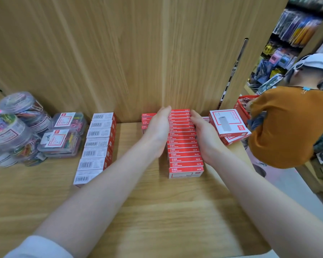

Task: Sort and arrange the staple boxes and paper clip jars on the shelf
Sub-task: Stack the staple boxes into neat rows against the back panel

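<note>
1. Red staple box row [184, 144]: boxes stand packed face to face in one line from the wooden back panel [101, 53] toward me, near the middle of the shelf [157, 211]. I count about fifteen visible top edges; those at the far end are too blurred to confirm.
2. My left hand [158, 131]: fingers straight and together, palm flat against the left side of the row. It curls round nothing.
3. My right hand [205, 135]: fingers straight, pressed flat against the right side of the row. The row sits sandwiched between both palms.
4. Short red stack [147, 121]: at least three boxes show just behind my left hand, against the back panel; the rest is hidden.
5. Barcode-side row [96, 146]: seven staple boxes, white barcode faces up, in a line left of my left forearm and well apart from the red row.
6. Large staple boxes [229, 125]: two, stacked and tilted, at the right end of the shelf just beside my right hand.
7. Flat paper clip boxes [63, 135]: four clear ones in two stacks of two, left of the barcode row.
8. Round paper clip jars [13, 125]: clustered at the far left; at least four, count uncertain through blur.
9. A person in an orange shirt [283, 127] stands beyond the right end, beside a red basket [244, 107].
</note>
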Tool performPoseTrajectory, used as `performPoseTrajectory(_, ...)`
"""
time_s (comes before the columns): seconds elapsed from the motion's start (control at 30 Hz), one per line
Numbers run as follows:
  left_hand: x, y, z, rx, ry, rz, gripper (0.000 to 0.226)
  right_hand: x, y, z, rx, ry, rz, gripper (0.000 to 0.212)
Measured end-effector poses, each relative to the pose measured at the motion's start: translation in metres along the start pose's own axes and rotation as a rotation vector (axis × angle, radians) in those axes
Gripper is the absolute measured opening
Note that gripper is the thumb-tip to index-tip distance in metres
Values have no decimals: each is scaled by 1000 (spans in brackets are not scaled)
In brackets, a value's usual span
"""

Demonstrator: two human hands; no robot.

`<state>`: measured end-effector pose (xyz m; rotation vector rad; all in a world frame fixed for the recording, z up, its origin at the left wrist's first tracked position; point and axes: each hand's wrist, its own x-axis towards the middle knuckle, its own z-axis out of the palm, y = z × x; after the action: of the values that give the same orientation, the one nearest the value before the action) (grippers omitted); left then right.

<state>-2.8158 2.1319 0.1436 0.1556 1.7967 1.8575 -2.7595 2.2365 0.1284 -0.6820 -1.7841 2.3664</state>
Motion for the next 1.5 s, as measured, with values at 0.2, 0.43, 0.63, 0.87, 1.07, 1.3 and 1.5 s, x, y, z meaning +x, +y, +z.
performPoseTrajectory(0.2,-25,10,-2,-24,-97,57,72,-10,0,-5,-6,-45,-41,29)
performPoseTrajectory(0.43,-49,-21,3,-54,-150,97,35,-20,13,-13,-17,-88,-69,37)
performPoseTrajectory(0.63,-46,-21,11,-68,-160,88,42,-18,14,-11,-22,-131,-63,50)
performPoseTrajectory(0.87,-46,-17,11,-53,-118,62,52,-21,11,-11,-17,-125,-68,57)
performPoseTrajectory(1.07,-71,-32,9,-129,-97,136,38,-40,31,-22,60,-47,-139,70)
performPoseTrajectory(1.3,-72,-39,15,-139,-122,115,46,-42,31,-14,29,-51,-135,58)
performPoseTrajectory(1.5,-71,-39,16,-125,-115,100,50,-42,32,-11,-42,-72,-170,40)
